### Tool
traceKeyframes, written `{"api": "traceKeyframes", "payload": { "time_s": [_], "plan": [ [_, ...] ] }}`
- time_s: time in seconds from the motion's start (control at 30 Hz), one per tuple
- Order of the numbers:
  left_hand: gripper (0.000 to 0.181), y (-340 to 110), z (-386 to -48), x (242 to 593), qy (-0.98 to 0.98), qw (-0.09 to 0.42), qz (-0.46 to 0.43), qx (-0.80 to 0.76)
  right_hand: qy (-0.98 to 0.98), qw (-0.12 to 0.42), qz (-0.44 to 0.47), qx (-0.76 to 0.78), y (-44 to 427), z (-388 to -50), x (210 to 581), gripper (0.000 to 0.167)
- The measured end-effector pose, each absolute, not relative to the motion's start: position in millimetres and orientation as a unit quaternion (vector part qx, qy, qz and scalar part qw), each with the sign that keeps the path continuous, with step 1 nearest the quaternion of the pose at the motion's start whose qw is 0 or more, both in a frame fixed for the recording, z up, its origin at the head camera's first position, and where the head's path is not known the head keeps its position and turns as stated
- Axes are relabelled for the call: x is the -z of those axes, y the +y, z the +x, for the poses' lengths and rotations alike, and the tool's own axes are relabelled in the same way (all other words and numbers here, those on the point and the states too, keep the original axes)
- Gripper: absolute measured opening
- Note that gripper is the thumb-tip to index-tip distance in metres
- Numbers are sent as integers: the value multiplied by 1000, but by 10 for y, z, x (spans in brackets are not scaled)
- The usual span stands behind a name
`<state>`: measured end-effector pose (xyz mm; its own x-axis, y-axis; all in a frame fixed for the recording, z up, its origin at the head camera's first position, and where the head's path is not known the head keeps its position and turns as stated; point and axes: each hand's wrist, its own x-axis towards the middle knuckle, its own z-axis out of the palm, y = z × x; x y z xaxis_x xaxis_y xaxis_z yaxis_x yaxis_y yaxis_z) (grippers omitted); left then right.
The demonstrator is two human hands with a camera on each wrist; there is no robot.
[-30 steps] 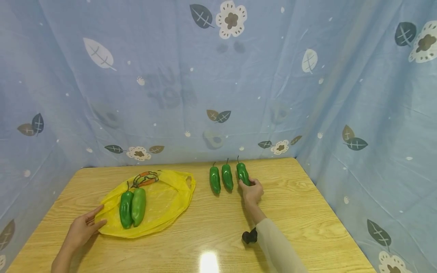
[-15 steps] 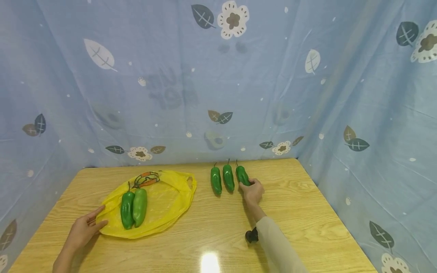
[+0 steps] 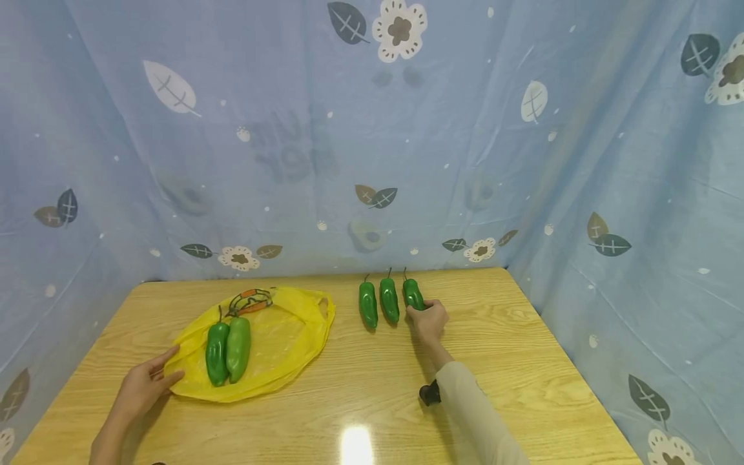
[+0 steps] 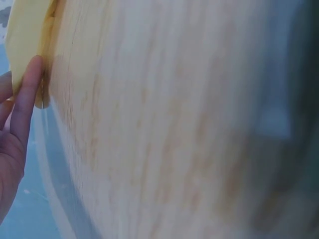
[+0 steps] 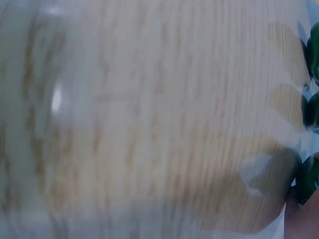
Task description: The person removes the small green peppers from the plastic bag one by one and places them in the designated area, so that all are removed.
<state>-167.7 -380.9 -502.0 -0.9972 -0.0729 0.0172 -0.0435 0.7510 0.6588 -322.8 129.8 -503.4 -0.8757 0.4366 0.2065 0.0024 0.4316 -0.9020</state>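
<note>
Gripped at its near end, the rightmost green pepper (image 3: 413,294) was held by the right hand (image 3: 429,320), thumb to one side and fingers to the other, at the far part of the bench (image 3: 302,420), its stem pointed away! Whether it was raised off the wood could not be told. Just beside it, the middle green pepper (image 3: 389,300) and the left green pepper (image 3: 367,303) were touched by no hand. A light load was to be expected, firm when squeezed, but slipperiness was suggested by that glossy skin: best taken by the thick body, never by the thin stem, which might be snapped. And over on the left, the yellow plastic bag (image 3: 278,352) was pinched at its edge by the left hand (image 3: 141,386): limp stuff, probably easily dragged, with the dark green pepper (image 3: 217,353) and the pale green pepper (image 3: 238,350) laid side by side upon it.
</note>
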Motion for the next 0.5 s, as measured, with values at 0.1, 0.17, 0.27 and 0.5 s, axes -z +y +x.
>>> {"api": "traceKeyframes", "payload": {
  "time_s": [0.1,0.17,0.27,0.5],
  "plan": [
    [66,-3816,-1681,5022,-933,17,30,358,-828,195,-144,-505,1304,-3237,5014,39],
    [66,-3818,-1679,5024,-933,16,29,358,-834,179,-150,-500,1306,-3239,4991,40],
    [65,-3817,-1679,5024,-933,17,29,357,-838,158,-154,-499,1312,-3241,4962,41],
    [66,-3811,-1685,5004,-935,15,30,353,-848,144,-136,-492,1329,-3257,4941,48]
  ]
}}
